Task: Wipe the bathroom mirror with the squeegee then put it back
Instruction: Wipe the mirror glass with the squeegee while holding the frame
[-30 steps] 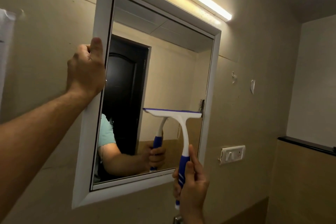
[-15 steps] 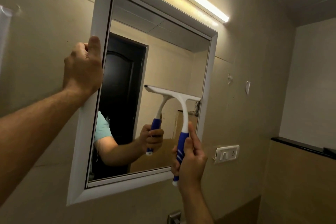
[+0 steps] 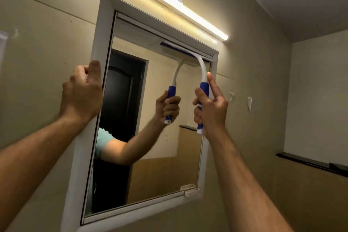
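A white-framed mirror [image 3: 98, 73] hangs on the beige wall. My right hand [image 3: 211, 107] grips the blue handle of a white and blue squeegee [image 3: 202, 70]. Its blade lies against the glass at the mirror's top right corner, just under the frame. My left hand [image 3: 82, 92] holds the mirror's left frame edge about halfway up, thumb on the front of the frame. The glass reflects my arm, the squeegee and a dark door.
A lit tube light [image 3: 169, 3] runs along the wall above the mirror. A dark ledge [image 3: 308, 163] juts from the wall at the right. Small white hooks [image 3: 249, 102] sit on the wall right of the mirror. A small white holder [image 3: 191, 192] sits at the frame's bottom right.
My right hand has lifted the squeegee from the mirror's lower right up to its top right corner. My left hand has stayed on the left frame edge. The view has tilted upward.
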Demonstrator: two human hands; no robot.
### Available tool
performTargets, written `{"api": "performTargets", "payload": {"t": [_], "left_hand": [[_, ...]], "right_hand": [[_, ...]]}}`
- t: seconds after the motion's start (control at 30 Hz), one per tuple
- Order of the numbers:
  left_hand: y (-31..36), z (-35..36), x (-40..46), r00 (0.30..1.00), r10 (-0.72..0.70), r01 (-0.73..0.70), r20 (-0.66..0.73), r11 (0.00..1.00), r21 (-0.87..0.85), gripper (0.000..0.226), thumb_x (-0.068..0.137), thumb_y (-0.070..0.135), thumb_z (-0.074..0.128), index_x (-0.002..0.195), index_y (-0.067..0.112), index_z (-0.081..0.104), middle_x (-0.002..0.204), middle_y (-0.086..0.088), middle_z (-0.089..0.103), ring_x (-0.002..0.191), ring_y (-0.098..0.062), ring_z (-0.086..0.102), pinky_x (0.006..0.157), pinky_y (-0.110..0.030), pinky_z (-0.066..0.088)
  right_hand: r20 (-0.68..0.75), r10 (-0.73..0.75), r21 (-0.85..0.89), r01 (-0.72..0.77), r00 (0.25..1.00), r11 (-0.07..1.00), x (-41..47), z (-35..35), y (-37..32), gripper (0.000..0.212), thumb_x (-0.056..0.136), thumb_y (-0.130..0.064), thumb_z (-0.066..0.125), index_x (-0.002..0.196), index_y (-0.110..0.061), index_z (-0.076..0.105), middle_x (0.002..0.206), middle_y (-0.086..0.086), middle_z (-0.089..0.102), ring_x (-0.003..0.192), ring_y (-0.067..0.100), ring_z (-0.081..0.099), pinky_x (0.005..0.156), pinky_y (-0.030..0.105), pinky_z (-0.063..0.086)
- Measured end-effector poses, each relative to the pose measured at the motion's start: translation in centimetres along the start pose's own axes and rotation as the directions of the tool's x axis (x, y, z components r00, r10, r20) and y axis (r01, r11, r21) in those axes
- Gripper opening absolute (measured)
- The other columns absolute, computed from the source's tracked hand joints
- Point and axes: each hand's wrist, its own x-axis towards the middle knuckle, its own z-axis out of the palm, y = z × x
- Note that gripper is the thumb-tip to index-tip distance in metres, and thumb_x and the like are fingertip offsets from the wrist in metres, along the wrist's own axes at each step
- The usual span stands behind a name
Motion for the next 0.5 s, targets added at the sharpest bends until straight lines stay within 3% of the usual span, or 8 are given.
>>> {"api": "performTargets", "payload": {"t": [0.1, 0.23, 0.37, 0.5], "left_hand": [[0.0, 0.0, 0.1, 1.0, -0.009, 0.009, 0.004, 1.0, 0.001, 0.049, 0.1, 0.052, 0.022, 0.103, 0.012, 0.049, 0.085, -0.01, 0.047, 0.079, -0.024, 0.041, 0.068, -0.034, 0.028], [0.1, 0.1, -0.1, 1.0, -0.001, 0.001, -0.009, 1.0, -0.013, 0.043, 0.101, 0.051, 0.022, 0.1, 0.015, 0.046, 0.069, 0.003, 0.042, 0.06, -0.008, 0.037, 0.049, -0.027, 0.023], [0.3, 0.0, -0.2, 1.0, -0.001, 0.001, -0.015, 1.0, -0.007, 0.043, 0.101, 0.05, 0.023, 0.098, 0.013, 0.045, 0.068, 0.006, 0.04, 0.059, -0.004, 0.035, 0.048, -0.022, 0.023], [0.3, 0.0, -0.2, 1.0, -0.004, 0.004, -0.015, 1.0, -0.009, 0.052, 0.101, 0.05, 0.023, 0.107, 0.007, 0.05, 0.068, 0.006, 0.038, 0.058, -0.009, 0.033, 0.053, -0.027, 0.022]], "right_hand": [[0.003, 0.042, 0.025, -0.042, 0.999, 0.999, -1.5, -1.0, 2.1, 0.052, 0.092, -0.016, 0.063, 0.134, -0.044, 0.052, 0.069, 0.008, 0.056, 0.043, 0.009, 0.041, 0.037, 0.021, 0.038], [-0.015, 0.037, 0.044, -0.037, 0.999, 0.998, -3.0, -1.6, 3.2, 0.049, 0.092, -0.014, 0.062, 0.132, -0.042, 0.055, 0.069, 0.01, 0.056, 0.043, 0.013, 0.04, 0.036, 0.021, 0.039], [-0.026, -0.08, -0.019, 0.08, 0.996, 0.997, -0.9, -0.2, 1.4, 0.043, 0.095, -0.022, 0.058, 0.135, -0.038, 0.053, 0.068, 0.008, 0.061, 0.041, 0.014, 0.041, 0.036, 0.022, 0.04], [-0.028, -0.072, -0.035, 0.071, 0.997, 0.997, 0.4, 0.8, 1.4, 0.042, 0.096, -0.024, 0.056, 0.136, -0.039, 0.053, 0.067, 0.006, 0.06, 0.043, 0.013, 0.043, 0.038, 0.024, 0.041]]}}
